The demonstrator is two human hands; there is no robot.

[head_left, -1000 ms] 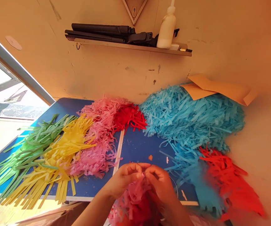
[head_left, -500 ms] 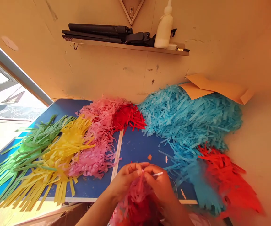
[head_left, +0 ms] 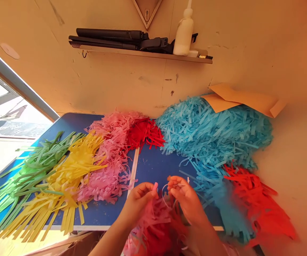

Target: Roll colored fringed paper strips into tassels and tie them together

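Near the front edge of the table, my left hand point(head_left: 139, 202) is closed, pinching the twisted tip of a pink paper tassel point(head_left: 155, 186). Its fringe hangs down below the hands, over pink and red paper strips point(head_left: 157, 233). My right hand point(head_left: 186, 199) is closed in a pinch on a thin white string point(head_left: 163, 198), which curves in a loop toward the tassel. Whether the string passes through the tip I cannot tell. A gap separates the two hands.
Green point(head_left: 36, 160), yellow point(head_left: 73, 163) and pink fringed paper point(head_left: 110, 142) lie on the blue table point(head_left: 153, 167), left. Blue fringe point(head_left: 214, 135), red fringe point(head_left: 265, 202) and orange sheets point(head_left: 238, 97) are right. A wall shelf point(head_left: 142, 54) holds a white bottle point(head_left: 183, 35) and black gear.
My hands have come apart: the right one moved up and away from the tassel tip with the string, now showing as a loop. The left one keeps its pinch on the tip.
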